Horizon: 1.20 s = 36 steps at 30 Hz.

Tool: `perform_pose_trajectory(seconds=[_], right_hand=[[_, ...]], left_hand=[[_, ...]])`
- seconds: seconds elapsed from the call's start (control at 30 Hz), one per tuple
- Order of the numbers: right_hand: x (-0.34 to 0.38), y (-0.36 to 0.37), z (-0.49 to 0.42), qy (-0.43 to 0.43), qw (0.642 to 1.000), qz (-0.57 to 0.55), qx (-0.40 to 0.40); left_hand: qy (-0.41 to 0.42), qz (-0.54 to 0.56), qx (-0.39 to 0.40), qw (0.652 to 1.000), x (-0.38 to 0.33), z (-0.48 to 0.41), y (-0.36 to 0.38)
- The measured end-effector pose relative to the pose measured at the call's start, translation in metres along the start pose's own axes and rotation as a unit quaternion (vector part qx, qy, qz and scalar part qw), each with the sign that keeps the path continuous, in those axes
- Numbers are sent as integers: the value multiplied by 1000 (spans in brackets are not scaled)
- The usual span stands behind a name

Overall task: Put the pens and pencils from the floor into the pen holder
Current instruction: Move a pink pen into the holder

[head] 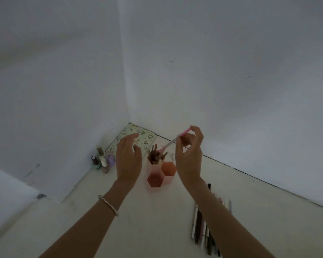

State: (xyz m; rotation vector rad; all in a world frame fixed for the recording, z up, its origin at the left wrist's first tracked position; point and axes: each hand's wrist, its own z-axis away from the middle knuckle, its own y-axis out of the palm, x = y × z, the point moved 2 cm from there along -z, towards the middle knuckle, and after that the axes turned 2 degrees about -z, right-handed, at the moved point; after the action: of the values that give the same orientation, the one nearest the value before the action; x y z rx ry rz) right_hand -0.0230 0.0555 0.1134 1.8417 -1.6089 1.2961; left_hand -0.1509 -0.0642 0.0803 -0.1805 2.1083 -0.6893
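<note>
A pink pen holder [158, 175] made of three hexagonal cups stands on the pale floor near the room's corner. Its tall back cup holds several brown pens and pencils [155, 156]. The two lower cups look empty. My right hand [189, 155] pinches a pink and white pen [172, 141] by its upper end, tilted, with its lower tip over the tall cup. My left hand [128, 159] hovers open just left of the holder, touching nothing. A row of several pens and pencils [203, 231] lies on the floor at the lower right, partly hidden by my right forearm.
Several small nail polish bottles [103, 161] stand against the left wall. A patterned flat pouch [138, 138] lies in the corner behind the holder. White walls close the space at the left and back.
</note>
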Motion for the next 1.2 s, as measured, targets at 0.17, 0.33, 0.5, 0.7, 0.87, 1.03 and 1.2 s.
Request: perform_pose_trajectory(seconds=[0.17, 0.33, 0.5, 0.7, 0.87, 1.03, 1.2], right_hand=[[-17, 23, 23, 7, 983, 98, 157], [-28, 1, 33, -40, 983, 147, 105], [-46, -49, 23, 84, 985, 143, 48], [-74, -95, 32, 172, 974, 143, 49], [-91, -119, 47, 179, 966, 168, 77], [-102, -130, 51, 193, 964, 169, 75], [-105, -126, 48, 188, 966, 155, 81]], left_hand=[[-28, 56, 13, 998, -14, -9, -3], [-31, 99, 81, 991, -45, 2, 14], [14, 14, 272, 962, -78, 63, 66], [-36, -169, 463, 870, -70, 154, 113], [-6, -258, 456, 852, -77, 173, 135], [-77, -214, 489, 842, -75, 173, 149], [-119, -133, 486, 856, -68, 156, 140]])
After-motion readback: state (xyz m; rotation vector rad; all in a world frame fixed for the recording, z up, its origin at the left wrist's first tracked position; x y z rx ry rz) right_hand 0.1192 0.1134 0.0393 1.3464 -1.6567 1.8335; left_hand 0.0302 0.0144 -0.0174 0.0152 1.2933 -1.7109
